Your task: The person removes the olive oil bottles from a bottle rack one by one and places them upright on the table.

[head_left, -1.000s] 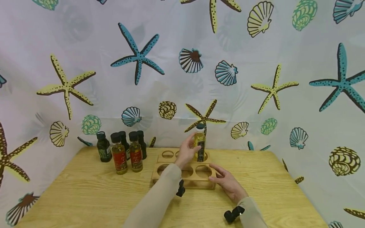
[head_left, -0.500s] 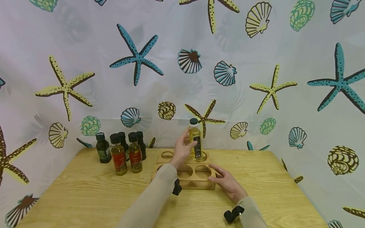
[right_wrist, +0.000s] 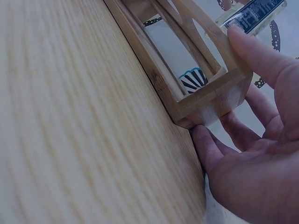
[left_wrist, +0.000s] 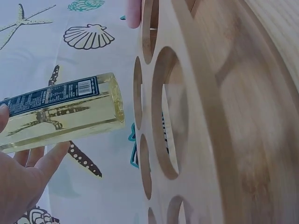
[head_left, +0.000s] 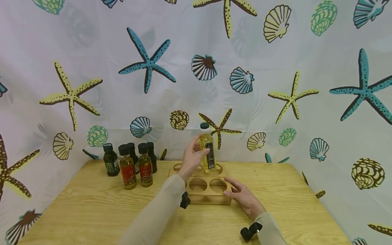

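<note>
My left hand [head_left: 191, 159] grips a clear bottle of yellow oil [head_left: 209, 151] with a dark cap and a dark label. It hangs slightly tilted over the back row of a two-tier wooden bottle rack [head_left: 208, 198]. In the left wrist view the bottle's base [left_wrist: 117, 100] is apart from the rack's round holes. At the rack's right end, my right hand [head_left: 246, 200] holds the corner. The right wrist view has its thumb and fingers about the end panel [right_wrist: 212, 107], a fingertip low near the tabletop. The left forearm hides the rack's front left part.
Left of the rack stand two oil bottles with red labels [head_left: 128, 172] and several dark bottles [head_left: 111, 160] behind and beside them. All rest on a light wooden table [head_left: 92, 211]. A curtain with shells and starfish [head_left: 183, 95] hangs behind the table.
The left hand has lifted the oil bottle up from the rack's back right hole and carried it leftward. The right hand stays at the rack's right end.
</note>
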A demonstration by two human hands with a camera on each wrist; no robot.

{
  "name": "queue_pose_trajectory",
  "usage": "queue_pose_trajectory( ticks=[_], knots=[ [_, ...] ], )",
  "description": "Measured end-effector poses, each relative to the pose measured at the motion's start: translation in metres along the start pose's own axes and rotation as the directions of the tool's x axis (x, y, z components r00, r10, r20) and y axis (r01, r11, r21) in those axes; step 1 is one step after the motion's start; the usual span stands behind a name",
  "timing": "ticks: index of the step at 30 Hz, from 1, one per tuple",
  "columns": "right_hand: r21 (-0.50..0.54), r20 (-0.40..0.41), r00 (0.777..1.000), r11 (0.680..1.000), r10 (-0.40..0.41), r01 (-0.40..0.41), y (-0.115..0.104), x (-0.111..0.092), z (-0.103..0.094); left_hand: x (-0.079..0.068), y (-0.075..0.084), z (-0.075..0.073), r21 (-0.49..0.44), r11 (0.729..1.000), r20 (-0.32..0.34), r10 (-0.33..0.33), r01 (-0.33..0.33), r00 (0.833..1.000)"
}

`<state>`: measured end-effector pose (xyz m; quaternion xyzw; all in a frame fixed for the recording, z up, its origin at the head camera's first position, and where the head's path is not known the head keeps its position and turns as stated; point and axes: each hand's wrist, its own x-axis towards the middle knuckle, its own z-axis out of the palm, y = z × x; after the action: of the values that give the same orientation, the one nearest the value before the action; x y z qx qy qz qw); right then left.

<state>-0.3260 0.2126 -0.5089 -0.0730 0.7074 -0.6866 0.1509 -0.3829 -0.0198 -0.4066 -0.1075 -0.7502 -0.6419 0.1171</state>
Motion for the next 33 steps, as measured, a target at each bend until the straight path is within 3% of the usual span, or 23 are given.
queue_pose_trajectory(
  ticks=[15, 24, 33],
  knots=[
    [-0.004, 0.001, 1.000, 1.000, -0.002, 0.002, 0.003, -0.005, 0.001, -0.018, 0.011, -0.027, 0.029, 1.000, 0.001, -0.005, 0.005, 1.000],
    [-0.010, -0.021, 1.000, 1.000, -0.010, 0.010, 0.002, -0.003, 0.001, -0.028, 0.017, -0.050, 0.068, 0.997, 0.012, 0.046, -0.047, 0.999],
    [-0.008, -0.039, 0.999, 1.000, -0.013, 0.013, 0.002, 0.000, 0.002, -0.037, 0.018, -0.068, 0.107, 0.994, -0.009, 0.030, -0.028, 1.000]
  ],
)
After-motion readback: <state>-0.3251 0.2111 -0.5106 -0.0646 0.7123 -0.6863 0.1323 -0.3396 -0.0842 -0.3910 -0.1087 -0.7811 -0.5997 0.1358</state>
